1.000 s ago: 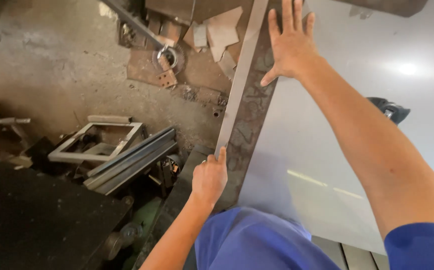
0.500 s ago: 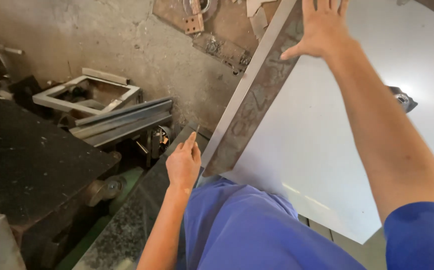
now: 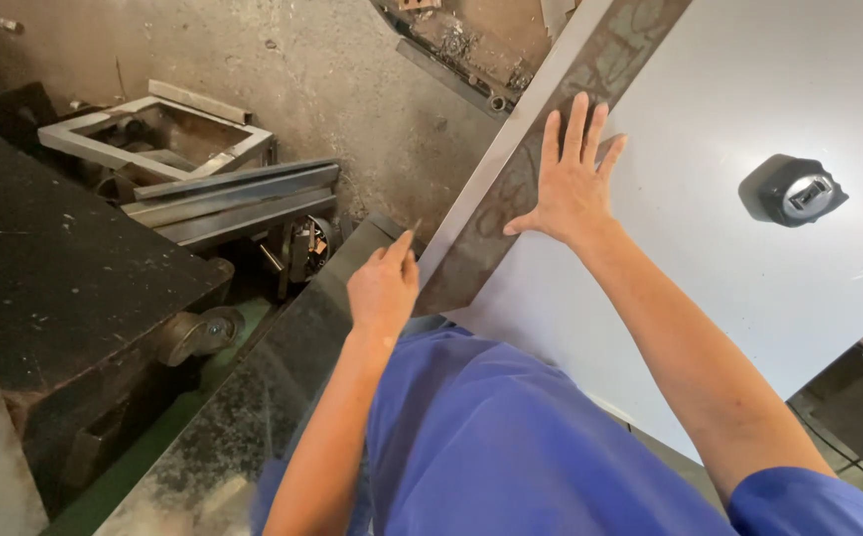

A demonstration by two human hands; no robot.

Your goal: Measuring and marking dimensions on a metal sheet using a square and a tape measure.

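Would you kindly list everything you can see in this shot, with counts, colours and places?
metal sheet: one, pale grey, right, lying flat
angle bar: one, rusty brown-grey, along the sheet's left edge
tape measure: one, black and silver, on the sheet
square frame: one, grey, upper left on the floor
metal bars: several, dark grey, beside the frame
black block: one, far left
left hand: one, at the bar's near end, pinching something small
right hand: one, flat and spread on the bar
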